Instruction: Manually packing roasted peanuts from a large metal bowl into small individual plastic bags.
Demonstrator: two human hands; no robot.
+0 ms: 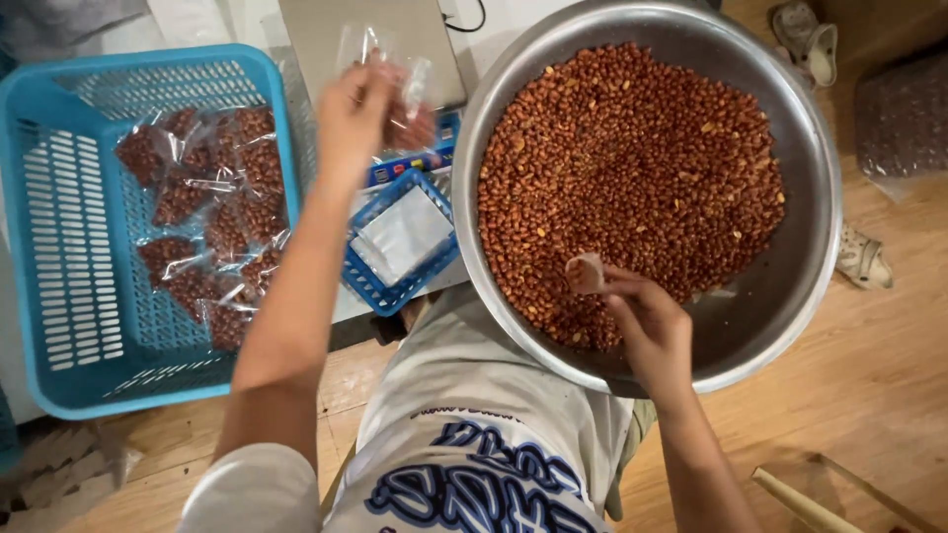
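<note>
The person's left hand pinches a small clear plastic bag partly filled with red-brown peanuts, holding it over the grey flat scale platform, just beyond the far right corner of the large blue slotted plastic basket. Sealed clear bags of peanuts lie along that basket's right side; its left half shows bare slots. A small blue plastic tray of empty clear bags sits wedged between the forearm and the rim of the wide round steel basin. The right hand grips a small pale scoop at the near edge of the loose red-brown peanuts. Bare steel shows along the basin's near right side.
</note>
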